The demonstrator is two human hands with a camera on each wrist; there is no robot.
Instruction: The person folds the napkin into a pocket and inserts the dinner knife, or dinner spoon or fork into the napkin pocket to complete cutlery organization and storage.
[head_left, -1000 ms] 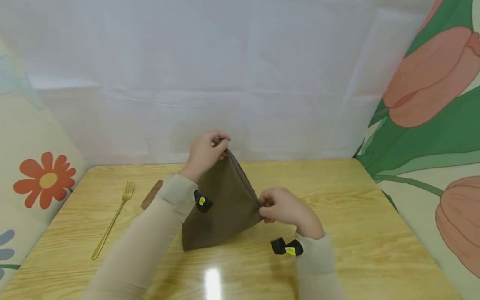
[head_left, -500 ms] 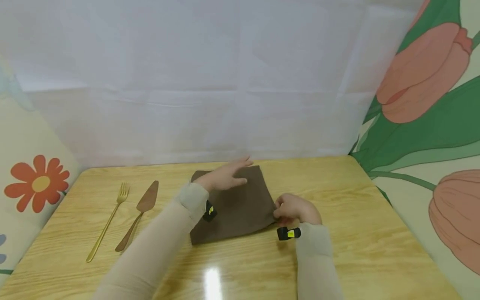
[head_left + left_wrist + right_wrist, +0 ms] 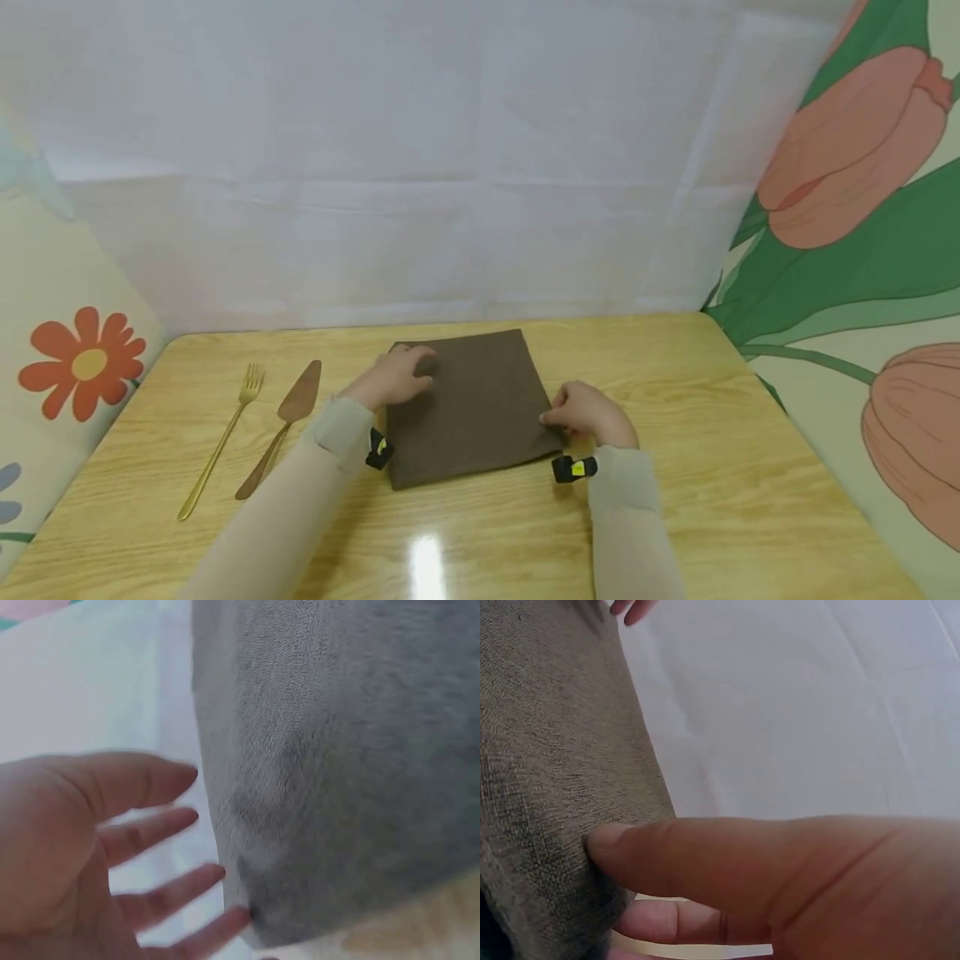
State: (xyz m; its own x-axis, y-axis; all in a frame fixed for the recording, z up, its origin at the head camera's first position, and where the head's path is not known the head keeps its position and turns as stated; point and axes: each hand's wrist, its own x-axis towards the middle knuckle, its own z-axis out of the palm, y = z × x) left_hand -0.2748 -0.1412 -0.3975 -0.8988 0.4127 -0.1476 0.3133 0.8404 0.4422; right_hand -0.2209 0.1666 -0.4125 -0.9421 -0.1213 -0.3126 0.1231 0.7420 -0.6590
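A dark brown folded cloth [image 3: 468, 408] lies almost flat on the wooden table [image 3: 720, 500]. Over its far left corner is my left hand [image 3: 390, 377]; in the left wrist view its fingers [image 3: 180, 896] are spread and relaxed beside the cloth edge, with nothing in them. My right hand [image 3: 592, 412] pinches the cloth's right edge near the front corner. The right wrist view has the thumb [image 3: 652, 855] pressed on top of the cloth, with fingers underneath it.
Left of the cloth lie a gold fork [image 3: 225, 442] and a copper-coloured cake server [image 3: 288, 421], side by side. A white sheet [image 3: 465, 167] hangs behind the table, and flower-patterned panels [image 3: 840, 167] stand at both sides.
The cloth, first held up at a slant by both hands, has come down onto the table. My left hand let go, passed over it and moved left; the right hand still pinches the edge.
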